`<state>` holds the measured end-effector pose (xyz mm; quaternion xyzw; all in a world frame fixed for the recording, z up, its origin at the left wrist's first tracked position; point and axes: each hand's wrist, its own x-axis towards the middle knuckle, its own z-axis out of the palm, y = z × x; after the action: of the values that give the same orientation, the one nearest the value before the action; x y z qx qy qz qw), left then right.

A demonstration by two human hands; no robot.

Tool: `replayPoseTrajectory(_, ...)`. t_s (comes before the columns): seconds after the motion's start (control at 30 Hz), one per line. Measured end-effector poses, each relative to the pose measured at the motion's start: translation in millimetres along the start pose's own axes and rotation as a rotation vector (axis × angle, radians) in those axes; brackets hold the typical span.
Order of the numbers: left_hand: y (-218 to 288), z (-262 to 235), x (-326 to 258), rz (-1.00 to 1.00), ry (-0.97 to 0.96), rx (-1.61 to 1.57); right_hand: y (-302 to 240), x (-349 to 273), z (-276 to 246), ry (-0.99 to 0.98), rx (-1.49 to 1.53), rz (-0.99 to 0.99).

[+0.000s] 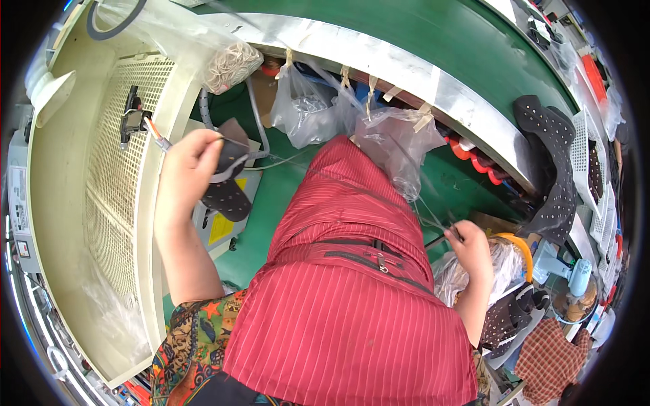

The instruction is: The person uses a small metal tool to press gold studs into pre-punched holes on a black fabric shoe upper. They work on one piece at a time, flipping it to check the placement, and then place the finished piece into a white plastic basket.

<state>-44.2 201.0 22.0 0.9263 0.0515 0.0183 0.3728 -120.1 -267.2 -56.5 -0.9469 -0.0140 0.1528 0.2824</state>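
Observation:
Raised at the left, my left hand [188,169] is closed on a black studded fabric piece [227,197], which hangs below its fingers with a grey band across it. It looks like a shoe upper, but the hand partly covers it. Off to the right, my right hand [470,249] is closed in a pinch on a thin cord [432,215], blurred and running up and left from the fingers. Faint thin strands also cross near the left hand; whether they join the cord I cannot tell. Between the hands lies my red striped apron [352,325] with a zipped pocket.
A cream mesh-sided frame [128,203] stands close on the left. Plastic bags [305,108] hang from the green worktop's metal edge [406,68], one holding small shiny pieces. Black studded material [552,169] drapes over that edge. At the right are a yellow-rimmed container [520,254] and a blue fan [579,277].

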Motion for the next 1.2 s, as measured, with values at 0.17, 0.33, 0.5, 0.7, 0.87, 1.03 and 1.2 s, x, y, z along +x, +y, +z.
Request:
replayPoseTrajectory(0.17,15.2,40.6,6.2,0.089,-0.172,0.013,28.3,-28.5,6.4,0.061,-0.012,0.263)
replayPoseTrajectory(0.33,25.4,52.5,4.7,0.085,-0.118,-0.13,43.4,-13.0,5.6,0.112,0.115,0.134)
replayPoseTrajectory(0.5,32.4,50.9,1.4,0.279,0.066,-0.054,-34.2,26.4,-23.3,0.113,0.016,-0.038)
replayPoseTrajectory(0.7,39.2,37.9,-8.7,0.289,0.087,-0.044,-106.8,72.7,-35.0,0.113,-0.216,-0.409)
replayPoseTrajectory(0.87,51.6,37.9,-10.6,0.372,0.022,-0.013,-179.2,112.7,-18.2,0.094,0.294,-0.712)
replayPoseTrajectory(1.03,57.7,43.3,-13.5,0.423,-0.002,-0.047,-216.5,128.7,-6.3,-0.424,0.703,-0.44)
replayPoseTrajectory(1.2,60.1,43.0,-12.4,0.418,-0.045,-0.051,-211.0,128.6,-4.5,-0.578,0.77,-0.387)
